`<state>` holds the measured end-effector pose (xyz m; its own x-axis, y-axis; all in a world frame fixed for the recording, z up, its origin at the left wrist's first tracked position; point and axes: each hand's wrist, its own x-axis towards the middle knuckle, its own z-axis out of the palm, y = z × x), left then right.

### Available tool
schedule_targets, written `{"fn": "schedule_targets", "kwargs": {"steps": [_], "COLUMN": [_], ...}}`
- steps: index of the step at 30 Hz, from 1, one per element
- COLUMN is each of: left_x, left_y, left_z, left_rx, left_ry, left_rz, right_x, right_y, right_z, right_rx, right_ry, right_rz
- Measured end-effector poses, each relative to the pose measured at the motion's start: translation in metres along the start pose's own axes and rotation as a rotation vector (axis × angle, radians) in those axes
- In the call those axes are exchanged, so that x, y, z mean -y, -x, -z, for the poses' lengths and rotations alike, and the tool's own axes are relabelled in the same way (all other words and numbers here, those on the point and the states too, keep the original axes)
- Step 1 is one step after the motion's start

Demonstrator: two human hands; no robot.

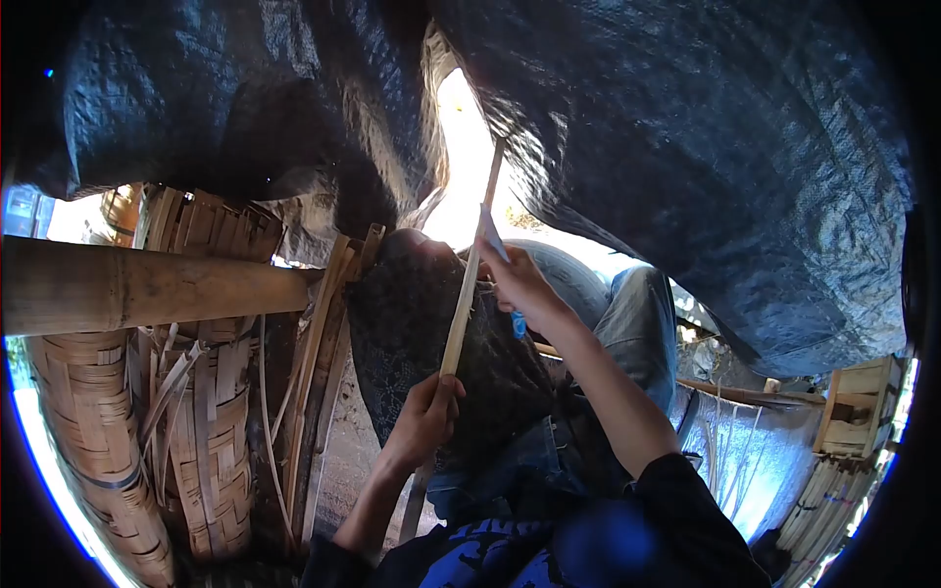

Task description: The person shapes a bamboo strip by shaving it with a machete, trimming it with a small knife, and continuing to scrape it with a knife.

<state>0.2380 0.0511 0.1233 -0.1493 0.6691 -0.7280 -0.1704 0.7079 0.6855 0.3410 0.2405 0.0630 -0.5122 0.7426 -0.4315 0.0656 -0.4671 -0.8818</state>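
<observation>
A long, pale bamboo strip (461, 318) runs upward and away from me, its far end against the dark sheeting. My left hand (428, 416) is closed around its lower part. Farther up, my right hand (520, 286) grips a knife, its pale blade (492, 233) lying against the strip. Something blue, apparently the handle's end, shows below that hand. Under the strip, a dark patterned cloth (402, 323) covers part of my lap and leg. The strip's lower end continues below my left hand beside my jeans.
Dark plastic sheeting (706, 147) hangs low ahead, with a bright gap in its middle. A thick bamboo pole (157, 286) crosses at left above rolled woven bamboo (93, 441). Split bamboo pieces (319, 382) stand beside my leg. At right are a wooden crate (855, 407) and bundled sticks (823, 505).
</observation>
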Motion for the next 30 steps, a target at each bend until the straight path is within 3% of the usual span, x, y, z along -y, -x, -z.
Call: {"fn": "schedule_targets", "kwargs": {"steps": [1,3,5,7,10,13,14,15,16,17,19,21,24,27,28,29,30], "left_x": [-0.001,0.0,0.004,0.002,-0.04,-0.009,0.023,0.065,0.086,0.081,0.07,0.083,0.025,0.023,-0.001,-0.026,-0.049], "left_y": [0.002,0.008,0.019,0.038,0.106,0.153,0.149,0.131,0.12,0.118,0.117,0.099,0.096,0.085,0.079,0.077,0.078], "left_z": [0.0,0.007,0.004,-0.013,-0.045,-0.077,-0.078,-0.07,-0.062,-0.055,-0.043,-0.028,-0.016,0.026,0.02,0.013,0.004], "left_rx": [-0.011,0.003,0.015,-0.736,-0.75,-0.164,-0.176,-0.047,0.089,0.09,-0.399,-0.849,-0.854,-0.877,-1.0,-0.982,-1.009], "left_ry": [-0.049,0.009,0.066,-1.288,-1.394,-0.117,-0.108,0.141,0.385,0.38,0.373,0.408,0.708,0.794,0.676,0.672,0.726], "left_rz": [-0.016,0.034,0.087,-0.799,-0.698,-0.078,-0.081,0.078,0.234,0.229,-0.142,-0.664,-0.851,-0.941,-1.034,-1.028,-1.161], "right_x": [0.003,0.002,-0.01,-0.013,-0.019,-0.015,-0.015,-0.014,-0.012,-0.01,-0.009,-0.014,-0.011,-0.016,-0.018,-0.022,-0.029], "right_y": [-0.005,-0.006,-0.012,-0.019,-0.033,-0.045,-0.051,-0.054,-0.057,-0.058,-0.057,-0.058,-0.041,-0.031,-0.027,-0.026,-0.027], "right_z": [-0.004,-0.011,-0.02,-0.026,-0.035,-0.043,-0.044,-0.047,-0.05,-0.051,-0.05,-0.048,-0.048,-0.046,-0.045,-0.045,-0.046], "right_rx": [0.12,0.152,0.055,0.03,-0.023,-0.005,0.016,0.029,0.049,0.06,0.084,0.12,0.108,0.05,0.042,0.026,0.07], "right_ry": [-0.075,-0.05,-0.05,-0.011,-0.105,-0.184,-0.204,-0.201,-0.307,-0.416,-0.488,-0.514,-0.617,-0.734,-0.749,-0.759,-0.804], "right_rz": [-0.107,-0.093,0.04,0.039,-0.034,-0.058,-0.064,-0.06,-0.106,-0.152,-0.199,-0.309,-0.395,-0.504,-0.508,-0.503,-0.526]}}
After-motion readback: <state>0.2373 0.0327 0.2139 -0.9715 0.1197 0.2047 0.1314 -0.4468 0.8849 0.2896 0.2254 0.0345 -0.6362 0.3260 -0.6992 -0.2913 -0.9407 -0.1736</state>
